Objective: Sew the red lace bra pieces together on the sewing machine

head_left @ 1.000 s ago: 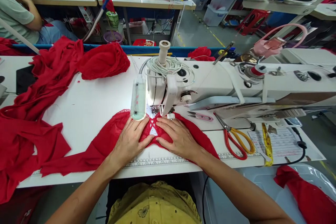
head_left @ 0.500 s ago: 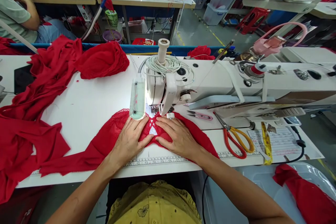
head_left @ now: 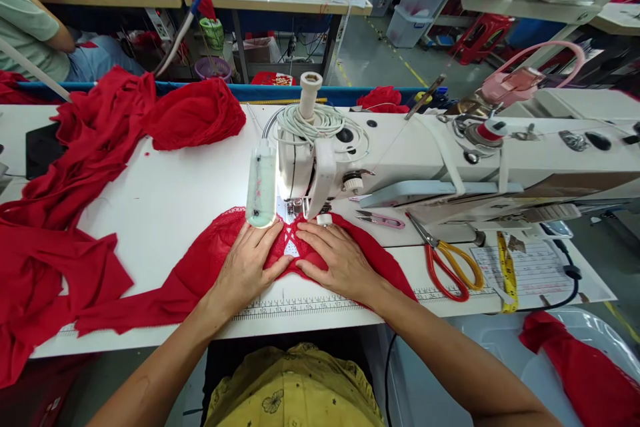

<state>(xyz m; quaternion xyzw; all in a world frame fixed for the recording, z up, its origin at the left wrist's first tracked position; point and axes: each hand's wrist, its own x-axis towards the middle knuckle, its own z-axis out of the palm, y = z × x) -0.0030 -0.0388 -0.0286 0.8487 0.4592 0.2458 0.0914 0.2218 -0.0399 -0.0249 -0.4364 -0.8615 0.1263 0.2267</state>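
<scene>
A red lace garment piece [head_left: 200, 267] lies on the white table [head_left: 175, 193] under the needle of a white sewing machine [head_left: 415, 153]. My left hand [head_left: 247, 267] lies flat on the lace just left of the needle, fingers stretched out. My right hand [head_left: 337, 260] lies flat on the lace just right of it, fingers spread. Both hands press the fabric down beside the presser foot [head_left: 295, 208]. A small lamp [head_left: 261, 187] hangs beside the machine head above my left fingers.
A heap of red fabric [head_left: 75, 180] covers the table's left side. Pink thread snips [head_left: 383, 220], yellow-handled scissors [head_left: 450, 267] and a yellow tape measure [head_left: 509, 273] lie right of my hands. A bin with red cloth [head_left: 575, 360] stands lower right. Another person [head_left: 35, 33] sits at the back left.
</scene>
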